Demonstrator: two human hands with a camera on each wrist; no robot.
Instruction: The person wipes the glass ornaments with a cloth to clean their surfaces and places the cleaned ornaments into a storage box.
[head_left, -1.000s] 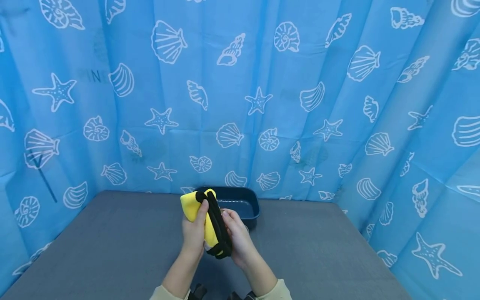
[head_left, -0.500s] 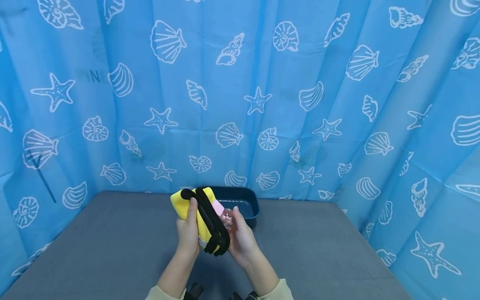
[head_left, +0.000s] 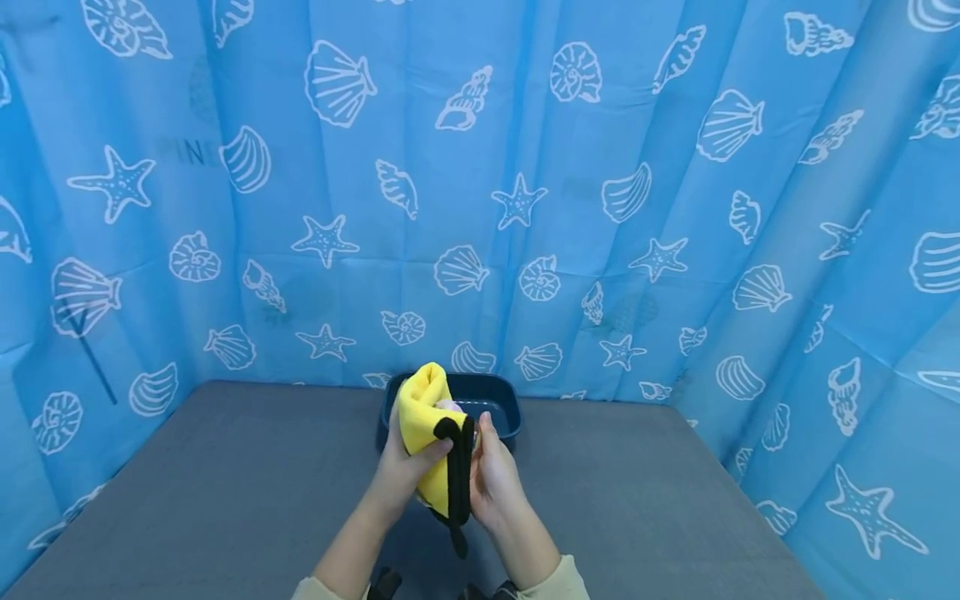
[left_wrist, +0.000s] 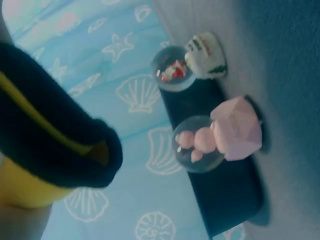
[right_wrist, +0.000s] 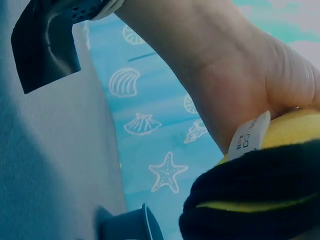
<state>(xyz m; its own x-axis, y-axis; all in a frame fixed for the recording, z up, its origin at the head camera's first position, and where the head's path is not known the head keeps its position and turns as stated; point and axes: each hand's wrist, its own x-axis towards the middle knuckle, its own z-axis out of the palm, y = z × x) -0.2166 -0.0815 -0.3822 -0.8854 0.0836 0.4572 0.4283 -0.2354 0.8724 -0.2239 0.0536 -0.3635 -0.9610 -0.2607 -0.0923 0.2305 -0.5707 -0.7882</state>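
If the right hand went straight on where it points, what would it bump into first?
The right hand would probably meet the dark blue tub, though depth is unclear: in the left wrist view a white-based snow globe stands before it and might come first.

Room flanks the hands [head_left: 495, 483]; snow globes [left_wrist: 237, 129] stand before the bin [head_left: 487, 387].

Left hand [head_left: 405, 473] gripping; right hand [head_left: 495, 485] cupped beside.

Yellow cloth [head_left: 422, 408] with soft-looking matt nap, black binding [head_left: 459, 479] of matt fabric, dark blue basin [head_left: 491, 390] of smooth plastic, pink snow globe [left_wrist: 235, 128] with transparent glossy dome, thin smooth curtain [head_left: 480, 212], matt grey tabletop [head_left: 255, 483]
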